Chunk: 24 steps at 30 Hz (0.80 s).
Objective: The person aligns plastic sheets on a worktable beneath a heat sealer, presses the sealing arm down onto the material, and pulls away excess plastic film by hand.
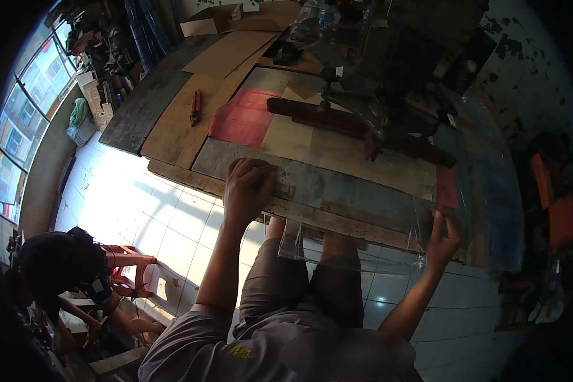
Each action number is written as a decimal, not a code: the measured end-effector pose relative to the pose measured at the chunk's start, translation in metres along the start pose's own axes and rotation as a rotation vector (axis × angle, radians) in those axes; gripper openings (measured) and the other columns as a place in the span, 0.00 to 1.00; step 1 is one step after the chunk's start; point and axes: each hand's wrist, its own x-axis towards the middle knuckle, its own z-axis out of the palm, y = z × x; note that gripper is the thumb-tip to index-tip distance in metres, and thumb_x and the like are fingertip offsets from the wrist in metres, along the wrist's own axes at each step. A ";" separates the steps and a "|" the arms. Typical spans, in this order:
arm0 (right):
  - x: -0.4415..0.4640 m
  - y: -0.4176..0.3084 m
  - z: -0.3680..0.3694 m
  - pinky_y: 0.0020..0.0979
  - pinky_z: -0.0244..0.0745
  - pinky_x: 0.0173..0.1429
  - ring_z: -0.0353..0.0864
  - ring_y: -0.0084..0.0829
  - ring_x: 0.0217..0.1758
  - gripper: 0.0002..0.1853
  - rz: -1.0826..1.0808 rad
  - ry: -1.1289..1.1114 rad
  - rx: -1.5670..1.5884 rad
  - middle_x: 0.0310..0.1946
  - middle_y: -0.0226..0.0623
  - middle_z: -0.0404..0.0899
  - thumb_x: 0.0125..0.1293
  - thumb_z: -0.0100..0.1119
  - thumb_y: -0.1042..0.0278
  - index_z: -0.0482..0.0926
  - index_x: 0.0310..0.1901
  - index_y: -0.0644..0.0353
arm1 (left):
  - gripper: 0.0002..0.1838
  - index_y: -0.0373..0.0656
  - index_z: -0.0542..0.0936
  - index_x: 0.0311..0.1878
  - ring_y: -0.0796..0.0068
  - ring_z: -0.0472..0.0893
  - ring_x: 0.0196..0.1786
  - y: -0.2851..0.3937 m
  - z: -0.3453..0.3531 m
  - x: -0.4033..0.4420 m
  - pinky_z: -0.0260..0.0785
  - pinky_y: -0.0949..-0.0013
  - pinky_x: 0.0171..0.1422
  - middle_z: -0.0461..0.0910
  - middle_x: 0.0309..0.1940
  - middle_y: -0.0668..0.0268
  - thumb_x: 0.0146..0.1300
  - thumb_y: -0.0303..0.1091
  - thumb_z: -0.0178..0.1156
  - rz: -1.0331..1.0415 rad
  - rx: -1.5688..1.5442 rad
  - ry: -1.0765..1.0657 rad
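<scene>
A clear plastic sheet hangs over the front edge of the worktable, its corners creased. My left hand is closed with curled fingers at the sheet's left side, over the grey plate; what lies between its fingertips is hidden. At the right, my right hand pinches the sheet's edge between thumb and fingers. Beyond my hands, cream paper with a pink-red sheet at its left end lies on the plate. A dark pressing bar of a machine hangs above the paper.
A red cutter knife lies on the wooden board to the left. Cardboard and a plastic bottle are at the back. Blue-tinted clear sheets hang at the right. A co-worker sits low at left by a red stool.
</scene>
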 end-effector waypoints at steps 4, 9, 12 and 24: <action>0.000 0.001 0.001 0.36 0.76 0.55 0.86 0.35 0.45 0.12 0.004 0.006 -0.009 0.38 0.39 0.89 0.78 0.63 0.66 0.89 0.42 0.66 | 0.06 0.44 0.91 0.42 0.60 0.84 0.49 0.000 0.000 0.000 0.69 0.55 0.69 0.87 0.40 0.65 0.63 0.31 0.71 0.005 -0.001 0.008; 0.000 -0.001 0.002 0.39 0.76 0.55 0.87 0.39 0.46 0.08 0.019 0.020 -0.006 0.38 0.39 0.88 0.75 0.65 0.69 0.89 0.40 0.63 | 0.06 0.44 0.91 0.42 0.60 0.84 0.49 0.001 0.000 0.001 0.69 0.55 0.69 0.87 0.40 0.65 0.63 0.31 0.71 0.006 0.001 0.007; 0.000 0.000 0.002 0.39 0.76 0.55 0.86 0.39 0.46 0.08 0.028 0.014 -0.005 0.38 0.39 0.88 0.75 0.65 0.69 0.89 0.40 0.63 | 0.06 0.44 0.91 0.42 0.60 0.84 0.49 0.001 0.000 0.001 0.69 0.55 0.69 0.87 0.40 0.65 0.63 0.31 0.71 0.012 0.001 0.007; 0.010 -0.007 0.002 0.38 0.76 0.62 0.87 0.41 0.55 0.14 0.109 -0.083 0.081 0.48 0.42 0.89 0.77 0.64 0.62 0.87 0.52 0.63 | 0.06 0.45 0.91 0.42 0.61 0.84 0.47 0.000 -0.003 0.001 0.69 0.54 0.69 0.86 0.39 0.65 0.62 0.30 0.71 0.030 -0.011 0.032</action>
